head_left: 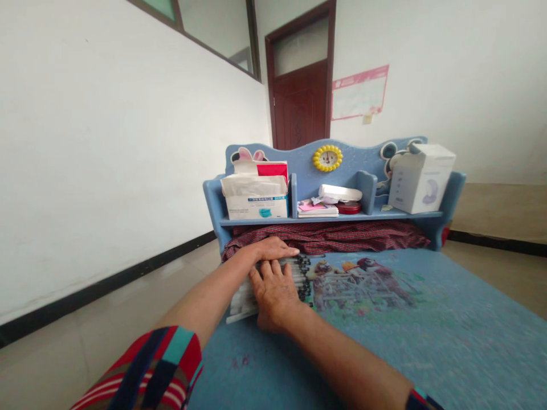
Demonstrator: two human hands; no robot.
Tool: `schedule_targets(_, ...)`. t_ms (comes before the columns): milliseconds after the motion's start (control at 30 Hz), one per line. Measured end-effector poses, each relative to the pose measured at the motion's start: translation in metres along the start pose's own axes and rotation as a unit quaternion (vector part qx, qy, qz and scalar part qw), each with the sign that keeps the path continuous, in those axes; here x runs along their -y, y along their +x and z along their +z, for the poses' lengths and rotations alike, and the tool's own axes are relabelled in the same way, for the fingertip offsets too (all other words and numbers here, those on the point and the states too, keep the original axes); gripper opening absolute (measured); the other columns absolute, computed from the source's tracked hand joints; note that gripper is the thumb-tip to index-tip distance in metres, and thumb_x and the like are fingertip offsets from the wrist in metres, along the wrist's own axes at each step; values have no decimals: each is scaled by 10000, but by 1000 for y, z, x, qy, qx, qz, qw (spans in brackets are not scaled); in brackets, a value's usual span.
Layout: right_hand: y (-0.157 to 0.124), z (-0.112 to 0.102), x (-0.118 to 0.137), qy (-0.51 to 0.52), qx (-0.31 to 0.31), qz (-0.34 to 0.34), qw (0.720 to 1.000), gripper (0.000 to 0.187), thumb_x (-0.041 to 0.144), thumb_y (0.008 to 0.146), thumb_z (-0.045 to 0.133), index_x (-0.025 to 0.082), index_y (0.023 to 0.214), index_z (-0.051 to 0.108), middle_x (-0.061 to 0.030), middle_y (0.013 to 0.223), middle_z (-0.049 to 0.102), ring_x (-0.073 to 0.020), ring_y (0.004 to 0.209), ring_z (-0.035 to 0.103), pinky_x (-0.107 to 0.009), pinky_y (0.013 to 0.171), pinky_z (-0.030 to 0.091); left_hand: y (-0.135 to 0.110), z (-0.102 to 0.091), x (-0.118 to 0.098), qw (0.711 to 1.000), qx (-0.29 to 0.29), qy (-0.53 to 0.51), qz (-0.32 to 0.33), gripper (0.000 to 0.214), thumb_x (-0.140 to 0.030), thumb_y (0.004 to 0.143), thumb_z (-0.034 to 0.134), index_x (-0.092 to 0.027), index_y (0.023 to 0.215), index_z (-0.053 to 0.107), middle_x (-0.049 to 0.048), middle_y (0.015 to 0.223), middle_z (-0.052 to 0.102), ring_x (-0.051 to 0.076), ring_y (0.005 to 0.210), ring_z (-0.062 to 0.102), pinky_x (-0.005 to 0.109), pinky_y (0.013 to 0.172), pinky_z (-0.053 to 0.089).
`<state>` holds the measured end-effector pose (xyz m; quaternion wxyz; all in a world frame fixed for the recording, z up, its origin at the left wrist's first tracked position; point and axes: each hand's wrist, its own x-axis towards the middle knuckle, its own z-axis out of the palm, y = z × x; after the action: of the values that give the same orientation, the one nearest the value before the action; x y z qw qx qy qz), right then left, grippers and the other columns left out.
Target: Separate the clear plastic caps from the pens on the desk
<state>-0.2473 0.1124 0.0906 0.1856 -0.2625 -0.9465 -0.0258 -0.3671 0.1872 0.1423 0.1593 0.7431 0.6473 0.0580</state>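
A row of pens with clear, whitish barrels and black ends lies side by side on the blue desk. Spread flat across the pens is my right hand, its fingers apart and pointing away from me. My left hand lies at the far side of the row, fingers stretched out to the right, with its edge by the pens. Neither hand grips a pen. Part of the row is hidden under my hands, and the black ends stick out to their right.
Behind the pens lies a folded checked cloth. The desk's shelf holds a mask box, papers, a round red tin and a white box. A yellow flower clock sits on the backboard.
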Motion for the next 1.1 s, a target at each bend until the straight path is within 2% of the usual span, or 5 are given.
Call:
schedule_targets(133, 1, -3, -4, 30, 2, -15, 999, 944, 303, 550, 637, 150, 1388, 229, -197, 1316, 361, -377, 1221, 293, -592, 973, 235, -4, 0, 1, 999, -45, 13, -5, 465, -570, 776, 463, -172, 677, 682, -14, 647, 654, 138, 641, 552, 191, 563, 367)
schedule_targets(233, 1, -6, -7, 53, 15, -31, 998, 930, 324, 555, 656, 184, 1381, 252, -179, 1342, 340, -369, 1240, 281, -587, 985, 231, -12, 3, 4, 994, -103, 25, -23, 394, -503, 787, 477, -176, 710, 684, -8, 662, 661, 144, 663, 562, 196, 585, 369)
schedule_targets(467, -2, -3, -11, 89, 39, -39, 995, 1151, 529, 462, 733, 182, 1413, 186, -190, 1423, 227, -390, 1290, 182, -620, 1006, 142, -43, 7, -1, 969, -233, 38, -68, 358, -442, 816, 461, -158, 843, 678, 36, 814, 681, 161, 741, 581, 224, 658, 393)
schedule_targets(800, -22, -6, -16, 113, 32, -103, 988, 1223, 664, 463, 685, 169, 1436, 132, -195, 1456, 170, -397, 1314, 113, -637, 1018, 71, -59, 28, -11, 944, -294, 33, -144, 349, -438, 833, 459, -175, 817, 689, 36, 780, 695, 175, 739, 614, 236, 661, 421)
schedule_targets(1100, -34, -4, -20, 107, -62, -149, 981, 1017, 735, 613, 544, 105, 1374, 303, -217, 1378, 347, -372, 1277, 240, -618, 1022, 134, -59, 38, -21, 924, -329, 79, -178, 306, -416, 846, 465, -185, 856, 665, 57, 862, 693, 188, 827, 620, 250, 733, 440)
